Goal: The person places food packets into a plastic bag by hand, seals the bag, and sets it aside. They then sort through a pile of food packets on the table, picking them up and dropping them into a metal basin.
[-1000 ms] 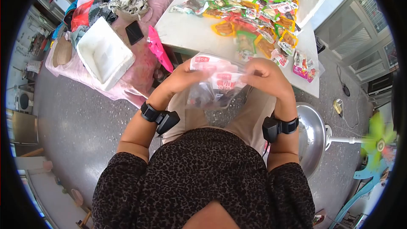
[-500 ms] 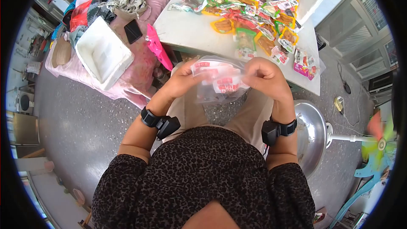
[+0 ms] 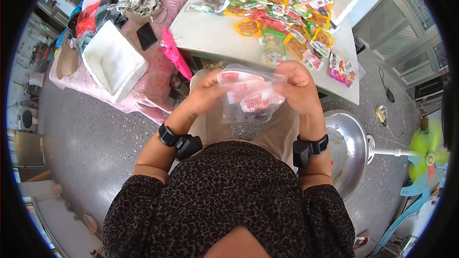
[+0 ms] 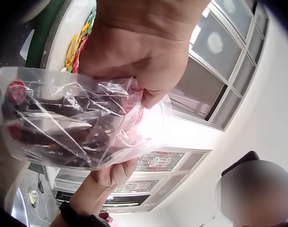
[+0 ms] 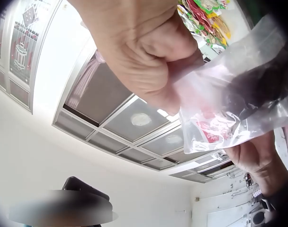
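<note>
A clear plastic bag (image 3: 248, 107) with red and white printing hangs over the lap in the head view. The left hand (image 3: 206, 93) pinches its left upper edge, and the right hand (image 3: 300, 88) pinches the right upper edge. Dark packed contents show through the bag (image 4: 63, 127) in the left wrist view, where the left hand (image 4: 134, 56) grips the edge with thumb and fingers. In the right wrist view the right hand (image 5: 144, 56) holds a corner of the bag (image 5: 248, 90).
Many colourful sealed food packets (image 3: 287, 5) are heaped on the white table (image 3: 201, 31). A white foam box (image 3: 114, 62), a phone (image 3: 147, 36) and a pink bag (image 3: 174, 52) lie left. At right stand a metal basin (image 3: 342, 138) and a fan (image 3: 430, 158).
Both hands still hold the bag's upper edge. The bag has tilted and its lower part hangs down more than half a second ago; the right hand has shifted slightly left.
</note>
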